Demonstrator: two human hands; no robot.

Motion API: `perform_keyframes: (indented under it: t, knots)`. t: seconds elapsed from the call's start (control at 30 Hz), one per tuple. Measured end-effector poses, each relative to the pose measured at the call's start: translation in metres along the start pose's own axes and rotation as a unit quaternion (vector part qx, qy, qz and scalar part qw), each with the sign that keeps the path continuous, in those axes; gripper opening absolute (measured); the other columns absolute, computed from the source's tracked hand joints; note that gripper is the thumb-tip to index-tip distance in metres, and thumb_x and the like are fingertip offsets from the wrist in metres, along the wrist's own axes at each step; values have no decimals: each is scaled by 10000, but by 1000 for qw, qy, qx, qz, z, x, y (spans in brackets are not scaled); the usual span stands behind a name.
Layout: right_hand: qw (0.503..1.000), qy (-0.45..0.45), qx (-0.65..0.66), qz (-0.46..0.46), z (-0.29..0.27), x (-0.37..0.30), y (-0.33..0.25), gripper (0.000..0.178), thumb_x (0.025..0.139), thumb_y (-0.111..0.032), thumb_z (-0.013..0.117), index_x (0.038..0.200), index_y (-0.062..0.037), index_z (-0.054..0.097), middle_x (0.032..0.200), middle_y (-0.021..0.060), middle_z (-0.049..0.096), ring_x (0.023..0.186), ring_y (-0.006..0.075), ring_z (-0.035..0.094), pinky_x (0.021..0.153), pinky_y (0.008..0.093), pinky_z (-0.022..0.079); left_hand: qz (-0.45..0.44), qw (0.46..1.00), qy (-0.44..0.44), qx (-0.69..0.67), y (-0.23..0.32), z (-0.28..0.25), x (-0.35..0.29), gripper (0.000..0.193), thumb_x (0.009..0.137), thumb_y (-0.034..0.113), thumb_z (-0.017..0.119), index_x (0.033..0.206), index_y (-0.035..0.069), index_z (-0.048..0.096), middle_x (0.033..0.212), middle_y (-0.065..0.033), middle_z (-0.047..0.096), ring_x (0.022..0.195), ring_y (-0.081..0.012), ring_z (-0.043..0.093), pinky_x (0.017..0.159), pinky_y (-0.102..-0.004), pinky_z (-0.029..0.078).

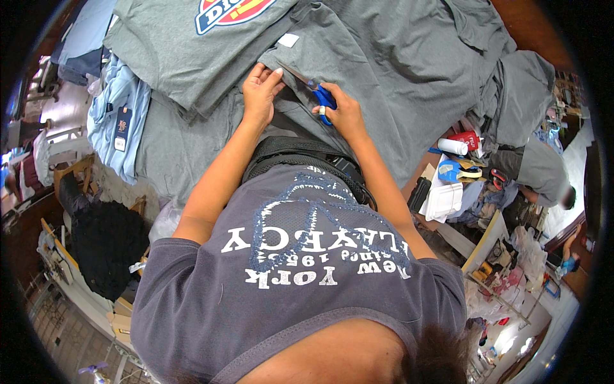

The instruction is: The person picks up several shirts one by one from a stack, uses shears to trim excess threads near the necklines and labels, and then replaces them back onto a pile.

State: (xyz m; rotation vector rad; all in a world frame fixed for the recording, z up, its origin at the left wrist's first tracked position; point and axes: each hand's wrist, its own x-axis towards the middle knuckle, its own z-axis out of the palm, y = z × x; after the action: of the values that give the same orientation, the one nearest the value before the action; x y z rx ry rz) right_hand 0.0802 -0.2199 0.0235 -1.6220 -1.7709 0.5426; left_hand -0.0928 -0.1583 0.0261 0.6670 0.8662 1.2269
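My right hand (346, 115) is closed around the blue handles of a pair of scissors (324, 97). Their blades point up and left, toward the fingertips of my left hand (259, 96). That hand pinches the edge of a grey T-shirt (332, 51) close to the blade tips. Just beyond the pinched edge is a small white label (288, 40) on the cloth. Another grey T-shirt (166, 57), with a bright printed emblem, lies at the upper left, overlapping the grey cloth. Whether the blades are cutting anything is too small to tell.
Light blue garments (105, 121) with a dark hang tag drape at the left. To the right stand a white foam box (443, 201), a blue tape dispenser (451, 171) and a red can-like container (465, 139). Another person (543, 166) bends over at the far right.
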Motion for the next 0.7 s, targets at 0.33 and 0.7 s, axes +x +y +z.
perform_keyframes:
  t: [0.33, 0.7]
  knots:
    - [997, -47, 31, 54, -1, 18, -22, 532, 593, -291, 729, 1034, -107, 495, 903, 79, 589, 707, 210, 593, 626, 318, 467, -3, 1000, 1, 27, -4, -5, -2, 280, 769, 31, 573, 1040, 49, 506, 945, -15, 580, 833, -91, 538, 699, -230, 427]
    - [999, -21, 37, 33, 3, 10, -14, 501, 600, -281, 722, 1011, -107, 495, 853, 129, 597, 755, 298, 588, 626, 343, 458, 7, 1000, 3, 4, -4, -2, -3, 278, 766, 20, 574, 1038, 28, 517, 927, -23, 576, 781, -65, 532, 646, -200, 440]
